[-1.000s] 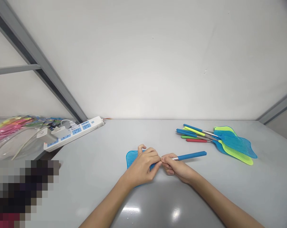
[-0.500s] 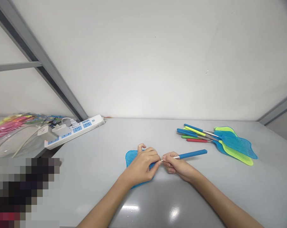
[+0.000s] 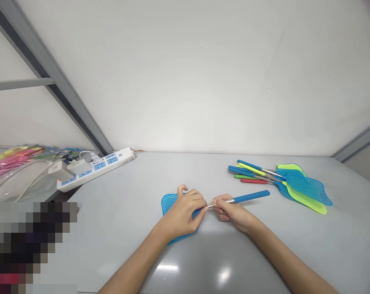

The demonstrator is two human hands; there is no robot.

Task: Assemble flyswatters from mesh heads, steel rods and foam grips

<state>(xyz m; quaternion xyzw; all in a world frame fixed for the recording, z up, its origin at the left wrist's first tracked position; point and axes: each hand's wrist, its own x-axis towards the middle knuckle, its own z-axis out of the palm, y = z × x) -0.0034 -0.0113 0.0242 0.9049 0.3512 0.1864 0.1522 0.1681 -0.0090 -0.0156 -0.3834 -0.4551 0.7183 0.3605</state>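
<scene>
1. Blue swatter (image 3: pixel 251 196): right of the strip (image 3: pixel 99 166), and nearer.
2. Left hand (image 3: pixel 188 211): over the mesh head (image 3: pixel 169 202), thumb and forefinger pinching the shaft (image 3: pixel 230 201).
3. Right hand (image 3: pixel 232 213): fingers curled closed around the shaft.
4. Pile of swatters (image 3: pixel 304 188): on the worktop (image 3: pixel 111 222), well right of the strip.

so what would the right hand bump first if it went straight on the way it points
Most likely the left hand, just across a short bare stretch of metal rod, though depth is hard to judge.
</scene>
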